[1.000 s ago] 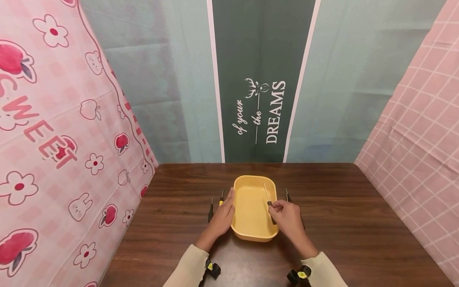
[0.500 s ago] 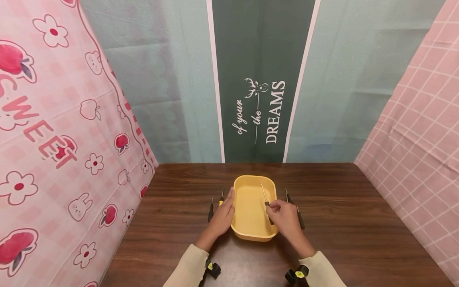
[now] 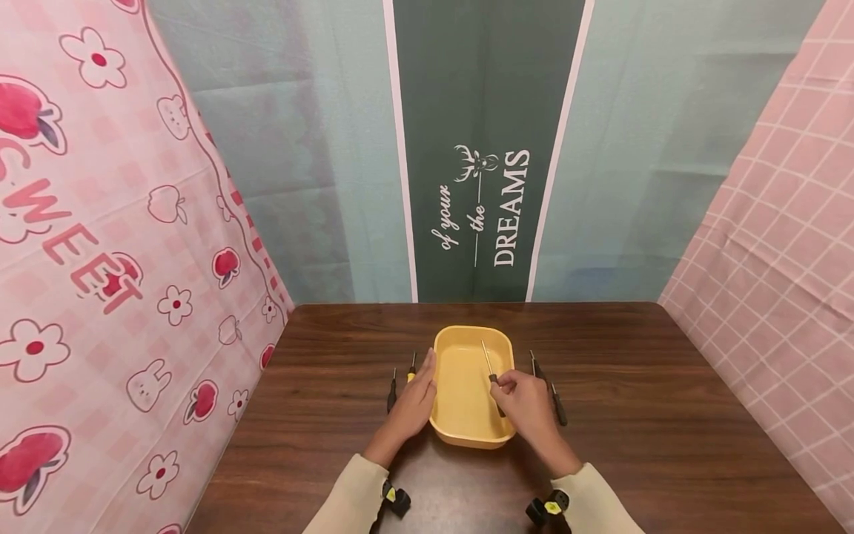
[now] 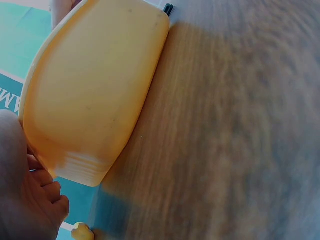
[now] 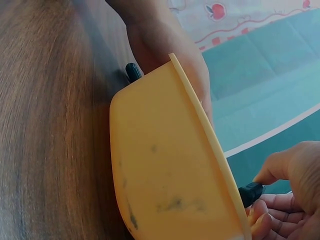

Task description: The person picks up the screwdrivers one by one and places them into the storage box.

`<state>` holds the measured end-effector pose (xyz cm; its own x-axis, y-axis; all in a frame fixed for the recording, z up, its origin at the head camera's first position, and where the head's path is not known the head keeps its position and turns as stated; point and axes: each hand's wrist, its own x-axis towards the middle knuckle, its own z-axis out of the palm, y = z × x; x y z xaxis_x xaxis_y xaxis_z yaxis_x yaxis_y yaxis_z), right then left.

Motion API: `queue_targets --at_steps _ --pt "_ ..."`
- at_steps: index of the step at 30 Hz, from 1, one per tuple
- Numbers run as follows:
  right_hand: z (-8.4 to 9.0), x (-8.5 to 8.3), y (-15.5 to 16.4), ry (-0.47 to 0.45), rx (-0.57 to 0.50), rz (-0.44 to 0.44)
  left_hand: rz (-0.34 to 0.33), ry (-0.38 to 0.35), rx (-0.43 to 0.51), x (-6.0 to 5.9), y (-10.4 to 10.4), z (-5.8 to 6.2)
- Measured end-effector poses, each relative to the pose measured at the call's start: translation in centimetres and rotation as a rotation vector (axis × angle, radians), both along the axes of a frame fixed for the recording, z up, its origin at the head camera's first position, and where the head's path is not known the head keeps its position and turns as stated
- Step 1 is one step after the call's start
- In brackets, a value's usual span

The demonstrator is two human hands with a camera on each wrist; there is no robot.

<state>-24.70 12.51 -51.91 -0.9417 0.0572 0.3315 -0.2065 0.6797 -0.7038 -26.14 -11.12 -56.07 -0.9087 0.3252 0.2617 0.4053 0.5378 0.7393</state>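
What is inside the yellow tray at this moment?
Over the yellow tray, the right hand pinches a screwdriver, its shaft pointing over the bare bottom. Whether the tip touches the bottom cannot be told. The hand covers the near right corner.

Staged recording booth, not a lived-in room: dark wood table (image 3: 600,415) boxed in by hung cloths, pink floral "SWEET" sheet (image 3: 100,282) left, pink grid cloth (image 3: 774,245) right, green "DREAMS" banner (image 3: 487,148) behind.
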Motion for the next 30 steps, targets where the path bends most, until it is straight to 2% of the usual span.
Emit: queue_targets --at_steps 11,30 --pt "-0.1 -0.2 -0.2 -0.040 0.027 0.012 0.002 -0.002 0.010 0.0 0.0 0.0" --pt "-0.3 -0.9 -1.1 -0.038 0.046 0.050 -0.004 0.008 0.003 -0.2 0.0 -0.1"
